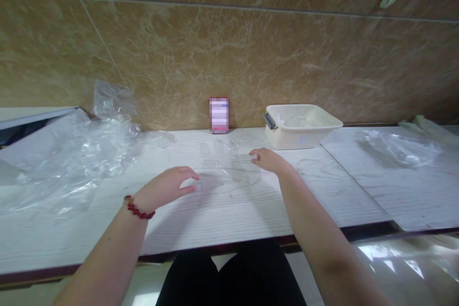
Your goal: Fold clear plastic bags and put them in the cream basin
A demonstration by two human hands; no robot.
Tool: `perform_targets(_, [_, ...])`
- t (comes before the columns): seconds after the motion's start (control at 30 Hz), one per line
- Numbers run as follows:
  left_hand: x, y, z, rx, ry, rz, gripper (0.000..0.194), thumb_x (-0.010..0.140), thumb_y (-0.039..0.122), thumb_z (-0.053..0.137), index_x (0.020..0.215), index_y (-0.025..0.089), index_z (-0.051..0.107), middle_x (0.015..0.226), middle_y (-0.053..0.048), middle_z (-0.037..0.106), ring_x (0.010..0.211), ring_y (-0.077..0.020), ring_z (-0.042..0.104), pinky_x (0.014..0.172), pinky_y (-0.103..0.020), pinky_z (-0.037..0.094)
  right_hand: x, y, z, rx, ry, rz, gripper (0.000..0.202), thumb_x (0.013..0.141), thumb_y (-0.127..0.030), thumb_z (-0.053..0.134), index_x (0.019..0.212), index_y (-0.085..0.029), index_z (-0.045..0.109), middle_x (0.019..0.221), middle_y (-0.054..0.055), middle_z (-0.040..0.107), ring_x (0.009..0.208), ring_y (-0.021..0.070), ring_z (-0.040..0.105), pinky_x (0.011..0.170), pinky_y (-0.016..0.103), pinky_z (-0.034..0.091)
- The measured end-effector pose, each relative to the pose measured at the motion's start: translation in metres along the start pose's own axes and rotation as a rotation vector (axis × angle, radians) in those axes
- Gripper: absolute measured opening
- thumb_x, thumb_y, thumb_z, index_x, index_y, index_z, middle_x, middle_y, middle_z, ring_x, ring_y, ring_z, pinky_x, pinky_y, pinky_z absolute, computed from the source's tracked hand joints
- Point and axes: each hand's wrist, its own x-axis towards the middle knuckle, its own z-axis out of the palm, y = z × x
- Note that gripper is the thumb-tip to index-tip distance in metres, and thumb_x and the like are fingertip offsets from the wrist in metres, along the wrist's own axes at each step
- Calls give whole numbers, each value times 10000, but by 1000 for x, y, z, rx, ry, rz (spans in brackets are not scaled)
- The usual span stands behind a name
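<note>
A thin clear plastic bag [219,158] lies flat on the white wood-grain table, its outline faint. To its left is my left hand [168,185], thumb and fingers apart with nothing between them, a red bead bracelet [138,209] at the wrist. My right hand [266,158] hovers by the bag's right side, near the cream bin. Its fingers curl loosely, spaced apart, and hold nothing that I can see. Whether either hand touches the plastic cannot be made out.
A phone [218,115] leans against the brown marbled wall. The cream plastic bin [304,137] with a grey latch stands back right. Crumpled clear plastic bags [103,148] heap at the left; more clear plastic [401,148] lies far right. The table's dark front edge [215,249] is close to my legs.
</note>
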Motion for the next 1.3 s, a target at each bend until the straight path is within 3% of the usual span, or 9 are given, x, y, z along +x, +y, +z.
perform_targets(0.07, [-17, 9, 15, -51, -47, 30, 282, 783, 370, 430, 984, 236, 576, 1019, -18, 599, 930, -152, 539, 859, -306, 405, 2, 2, 1, 6, 23, -11, 353, 786, -306, 407, 1108, -204, 510, 904, 58, 596, 837, 157, 542, 752, 240, 372])
perform_targets(0.27, [-42, 22, 54, -124, 70, -59, 295, 791, 312, 436, 1058, 246, 542, 1107, -10, 565, 1026, -148, 496, 913, -325, 395, 4, 5, 1, 57, 64, 15, 354, 775, -256, 397, 1105, -197, 512, 925, 63, 590, 820, 147, 539, 737, 229, 379])
perform_targets(0.6, [-26, 30, 71, -105, 235, -103, 203, 795, 285, 433, 814, 209, 620, 991, -29, 607, 941, -169, 535, 869, -354, 416, 8, 6, 1, 200, 277, 22, 312, 708, -109, 431, 965, -183, 591, 887, 40, 592, 727, 103, 531, 727, 206, 398])
perform_targets(0.73, [-28, 33, 66, -169, 288, -122, 212, 815, 277, 384, 874, 187, 567, 959, -44, 609, 929, -167, 542, 857, -347, 425, -10, 9, -13, 320, 329, 23, 271, 754, -170, 419, 981, -184, 568, 914, 38, 595, 731, 104, 538, 731, 230, 419])
perform_targets(0.83, [-31, 35, 60, -249, 300, -137, 216, 825, 294, 358, 916, 186, 522, 1004, -49, 594, 971, -163, 530, 873, -338, 416, -42, 5, -18, 419, 171, -116, 443, 736, -332, 504, 1155, -198, 448, 1061, 64, 545, 892, 140, 531, 781, 271, 427])
perform_targets(0.93, [-36, 38, 56, -310, 297, -160, 214, 831, 286, 341, 947, 184, 489, 1039, -57, 581, 997, -160, 521, 879, -334, 412, -73, -6, -7, 387, -83, -373, 830, 553, -430, 669, 1274, -230, 310, 1299, 66, 346, 1168, 205, 343, 958, 332, 300])
perform_targets(1.0, [-40, 41, 56, -349, 278, -166, 217, 837, 280, 326, 965, 182, 471, 1049, -65, 574, 1009, -158, 515, 883, -333, 408, -84, -16, 8, 354, -136, -387, 898, 520, -445, 685, 1293, -237, 279, 1346, 69, 266, 1238, 233, 216, 997, 372, 230])
perform_targets(1.13, [-48, 45, 58, -413, 246, -163, 237, 849, 276, 294, 1005, 184, 447, 1053, -79, 566, 1014, -162, 510, 891, -349, 399, -86, -35, 33, 321, -15, -344, 616, 671, -392, 592, 1232, -241, 388, 1326, 65, 313, 1235, 202, 234, 997, 376, 226])
perform_targets(1.3, [-65, 50, 60, -414, 249, -120, 255, 819, 277, 377, 1053, 194, 431, 1095, -73, 543, 1042, -170, 490, 901, -349, 397, -82, -50, 38, 320, 32, -502, 198, 787, -217, 459, 916, -210, 610, 1152, 37, 523, 1114, 131, 423, 972, 300, 287])
